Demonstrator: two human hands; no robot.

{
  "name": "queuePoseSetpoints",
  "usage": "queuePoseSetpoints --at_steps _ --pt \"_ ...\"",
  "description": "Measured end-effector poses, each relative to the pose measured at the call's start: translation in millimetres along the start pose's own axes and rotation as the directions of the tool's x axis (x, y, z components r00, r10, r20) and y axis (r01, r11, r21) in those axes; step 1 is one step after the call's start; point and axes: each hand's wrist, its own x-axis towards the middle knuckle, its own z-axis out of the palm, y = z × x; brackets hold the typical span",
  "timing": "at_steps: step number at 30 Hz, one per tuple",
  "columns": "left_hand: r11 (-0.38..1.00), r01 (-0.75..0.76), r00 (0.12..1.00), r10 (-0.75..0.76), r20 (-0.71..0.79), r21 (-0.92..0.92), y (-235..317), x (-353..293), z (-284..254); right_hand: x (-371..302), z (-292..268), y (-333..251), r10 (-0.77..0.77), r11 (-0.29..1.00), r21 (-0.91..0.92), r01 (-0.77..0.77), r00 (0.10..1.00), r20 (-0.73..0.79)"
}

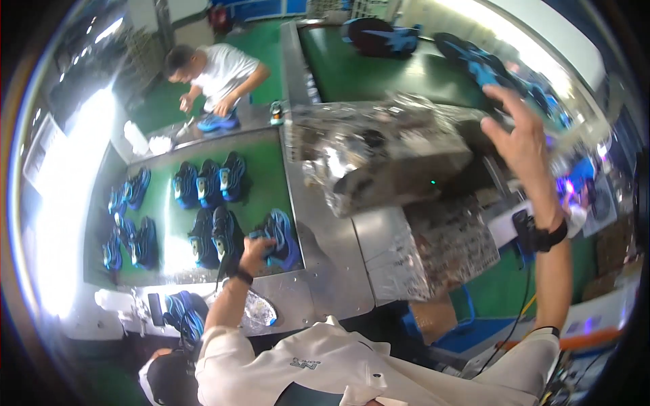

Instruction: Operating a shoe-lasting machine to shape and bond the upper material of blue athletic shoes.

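My left hand (257, 252) is closed on the near side of a blue and black sneaker (279, 233), at the right edge of the green conveyor belt (160, 203). Right beside it stand a pair of dark sneakers (223, 233) with blue soles. My right hand (520, 132) is raised at the far right, fingers apart and nothing in them. It reaches toward blue and black shoe parts (474, 59) that look like soles, lying on a second green belt (332, 74). How far the hand is from them I cannot tell.
A foil-wrapped machine housing (399, 169) stands between my arms, beside a metal table edge (325, 264). Across the left belt, a person in white (227, 74) handles a blue shoe (218, 122). Another person's dark cap (175, 379) shows at lower left, near more sneakers (184, 312).
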Motion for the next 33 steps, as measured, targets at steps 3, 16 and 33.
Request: queuePoseSetpoints --at_steps 3,16,33 --pt "0.700 0.430 0.867 -0.497 0.043 -0.570 -48 94 1 92 72 26 -0.201 0.970 -0.106 0.218 0.968 0.150" --pt "0.568 0.823 0.568 -0.822 -0.046 0.024 -183 222 70 246 251 59 0.056 0.979 -0.202 0.026 0.918 0.392" --pt "0.034 0.779 0.627 -0.063 0.776 -0.627 179 108 40 140 81 99 0.541 0.724 0.544 -0.424 0.838 -0.066"
